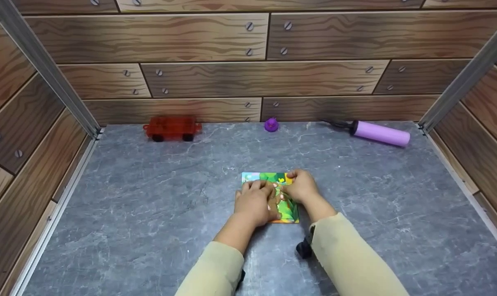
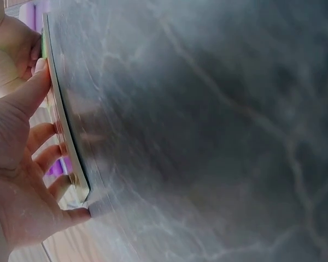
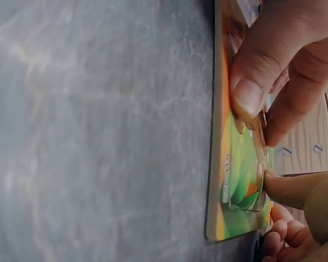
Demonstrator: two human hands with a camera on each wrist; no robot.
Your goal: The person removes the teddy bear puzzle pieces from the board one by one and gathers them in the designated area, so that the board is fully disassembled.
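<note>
A square, brightly coloured picture puzzle board [image 1: 289, 210] lies on the grey tabletop between the hands. My left hand [image 1: 252, 203] rests over its left part with the fingers spread and covers much of the picture. In the right wrist view, the left thumb [image 3: 249, 97] presses on a brown part of the board's face. At the far right corner, my right hand [image 1: 302, 187] holds the board, thumb on the face and the other fingers curled by the edge. Seen from the left wrist, the board's thin edge [image 2: 65, 125] is close to the table.
Along the back wall stand a see-through red toy wagon [image 1: 172, 127], a small purple toy bird [image 1: 271, 124] and a lilac hand pump [image 1: 380, 133] with a black end. Wood-patterned walls [image 1: 203, 78] enclose the tabletop [image 1: 141, 197] at the back and both sides.
</note>
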